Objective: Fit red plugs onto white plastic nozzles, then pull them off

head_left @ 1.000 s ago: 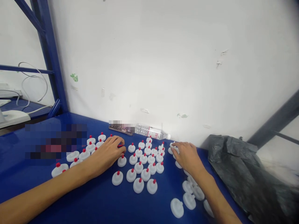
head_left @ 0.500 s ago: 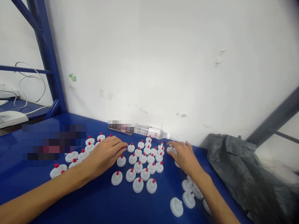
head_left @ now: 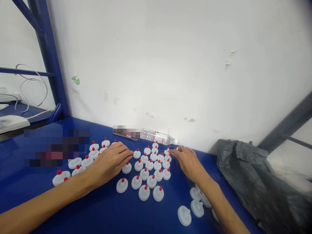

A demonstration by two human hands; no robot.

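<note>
My left hand (head_left: pixel 110 162) reaches over several round white caps with red tips, its fingers bent and drawn together near one such cap (head_left: pixel 136 154). Whatever lies between those fingertips is hidden. My right hand (head_left: pixel 188 162) has its fingers closed at the red tip of a white cap (head_left: pixel 167 151), at the back right of the middle group. Beneath and beside the right forearm lie white caps without red tips (head_left: pixel 184 215). More red-tipped caps (head_left: pixel 61 178) stand to the left of my left forearm.
A phone (head_left: pixel 125 134) and a clear plastic bottle (head_left: pixel 158 137) lie along the wall at the back of the blue table (head_left: pixel 136 217). A dark plastic bag (head_left: pixel 241 169) slumps at the right. Blue metal posts (head_left: pixel 50 55) rise at the left.
My right hand has moved left, from the plain caps to the red-tipped cap at the edge of the middle group. My left hand has hardly moved.
</note>
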